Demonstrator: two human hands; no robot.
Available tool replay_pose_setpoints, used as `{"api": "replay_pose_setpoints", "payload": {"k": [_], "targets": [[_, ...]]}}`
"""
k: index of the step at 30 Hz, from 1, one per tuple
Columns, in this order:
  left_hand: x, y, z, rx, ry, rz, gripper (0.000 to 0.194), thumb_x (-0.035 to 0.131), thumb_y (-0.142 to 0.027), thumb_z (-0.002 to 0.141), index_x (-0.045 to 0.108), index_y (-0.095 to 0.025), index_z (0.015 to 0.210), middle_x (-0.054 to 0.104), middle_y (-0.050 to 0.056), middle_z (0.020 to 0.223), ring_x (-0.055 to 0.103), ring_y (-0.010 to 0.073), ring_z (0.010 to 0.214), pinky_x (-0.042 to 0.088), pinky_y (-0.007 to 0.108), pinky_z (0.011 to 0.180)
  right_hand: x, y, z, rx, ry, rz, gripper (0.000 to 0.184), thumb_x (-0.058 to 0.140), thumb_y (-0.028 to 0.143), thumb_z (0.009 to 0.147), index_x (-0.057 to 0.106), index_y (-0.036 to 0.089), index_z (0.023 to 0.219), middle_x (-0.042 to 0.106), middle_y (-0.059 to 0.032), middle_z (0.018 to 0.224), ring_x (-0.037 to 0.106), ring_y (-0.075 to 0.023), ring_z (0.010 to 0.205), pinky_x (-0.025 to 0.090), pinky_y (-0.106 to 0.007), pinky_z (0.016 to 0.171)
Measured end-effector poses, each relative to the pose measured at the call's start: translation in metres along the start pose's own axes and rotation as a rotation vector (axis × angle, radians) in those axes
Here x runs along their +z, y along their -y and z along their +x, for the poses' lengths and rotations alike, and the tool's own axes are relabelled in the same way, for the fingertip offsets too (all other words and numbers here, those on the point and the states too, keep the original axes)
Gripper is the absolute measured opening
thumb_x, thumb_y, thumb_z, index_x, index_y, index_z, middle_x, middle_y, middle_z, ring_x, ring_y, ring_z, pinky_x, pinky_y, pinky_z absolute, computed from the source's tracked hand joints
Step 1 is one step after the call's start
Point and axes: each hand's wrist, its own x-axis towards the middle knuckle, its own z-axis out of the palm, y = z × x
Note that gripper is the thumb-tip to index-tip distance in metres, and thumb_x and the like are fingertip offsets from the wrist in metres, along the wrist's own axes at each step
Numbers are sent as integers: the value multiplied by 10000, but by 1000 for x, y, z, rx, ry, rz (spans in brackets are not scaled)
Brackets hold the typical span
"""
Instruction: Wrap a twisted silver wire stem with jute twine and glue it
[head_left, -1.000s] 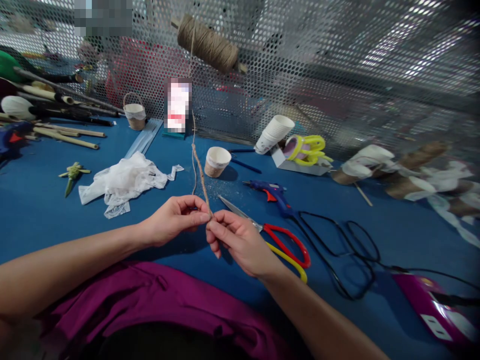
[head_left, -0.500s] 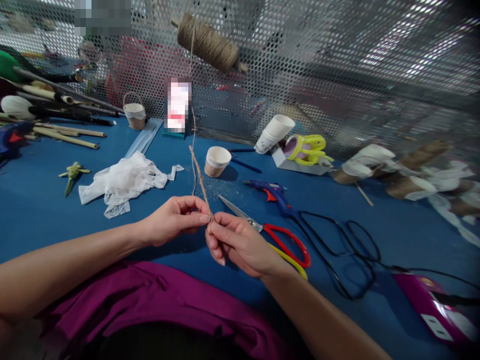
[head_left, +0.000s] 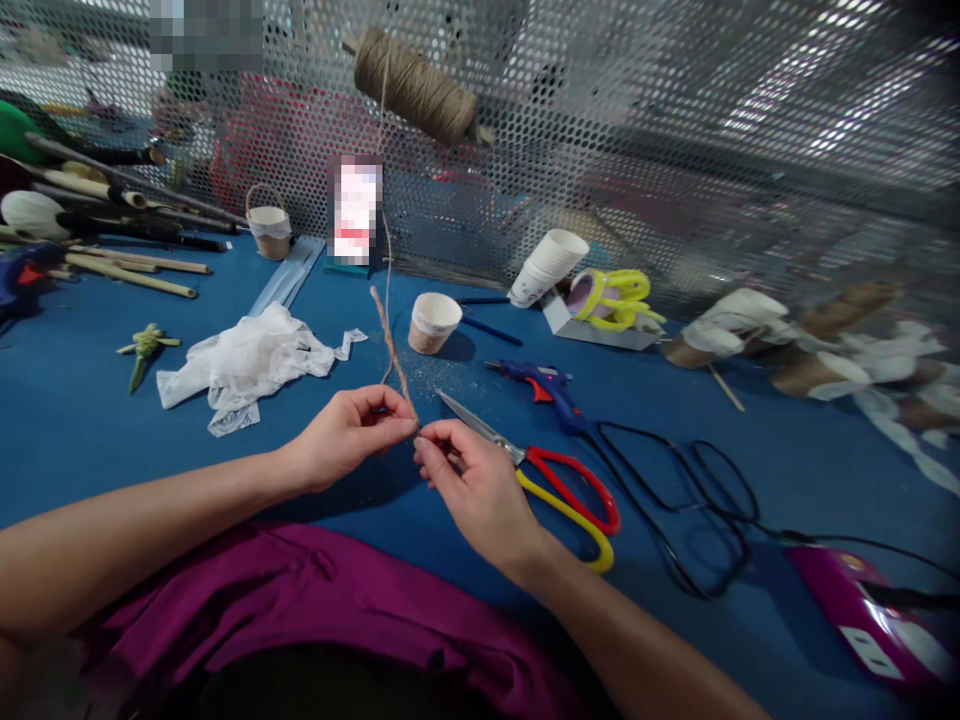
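Between thumb and fingers, my left hand (head_left: pixel 358 437) pinches the lower end of a thin stick wrapped in twine (head_left: pixel 391 345), which points up and away from me. My right hand (head_left: pixel 476 490) is closed at that same end, its thumb and index fingertip pressed together beside the left fingertips. What exactly the right fingers grip is too small to make out. A loose strand of twine runs from the stick up to a twine spool (head_left: pixel 415 85) hung on the mesh. Beyond the hands stands a small twine-wrapped paper cup (head_left: pixel 435 323) with a lace rim.
Scissors (head_left: pixel 555 480) with red and yellow handles lie by my right hand, near a blue glue gun (head_left: pixel 540 385) and its cord. White lace (head_left: pixel 251 360) is heaped at left. Stacked paper cups (head_left: pixel 547 266) and a purple power strip (head_left: pixel 870 620) are on the right.
My right hand has shifted slightly, its fingers curling closer at the stick's lower end. The stick's upper tip has tilted a little to the left.
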Motion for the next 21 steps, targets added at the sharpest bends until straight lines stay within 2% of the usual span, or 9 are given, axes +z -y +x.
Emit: {"api": "replay_pose_setpoints", "payload": {"k": [3,13,21], "targets": [[0,0,0,4,5,-9,153,630,-245,718,533,-127,707,498,-49,613,401,40,502,292,184,475,-1,2,0,14,34,72,116,462,270,843,524,183,799,550,-9,678,535,-120,582,459,-249,517],[-3,0,-1,-30,112,-176,181,658,-264,708,536,-133,735,515,-40,595,383,42,489,270,184,465,-5,4,5,258,264,789,158,549,299,803,511,170,722,527,33,618,482,-63,483,391,-181,417],[-1,-6,-2,-82,150,-259,215,694,-262,672,527,-130,702,524,-32,591,393,44,486,277,186,468,-7,8,6,391,383,996,191,605,292,768,502,159,677,531,35,585,466,-56,447,361,-176,397]]}}
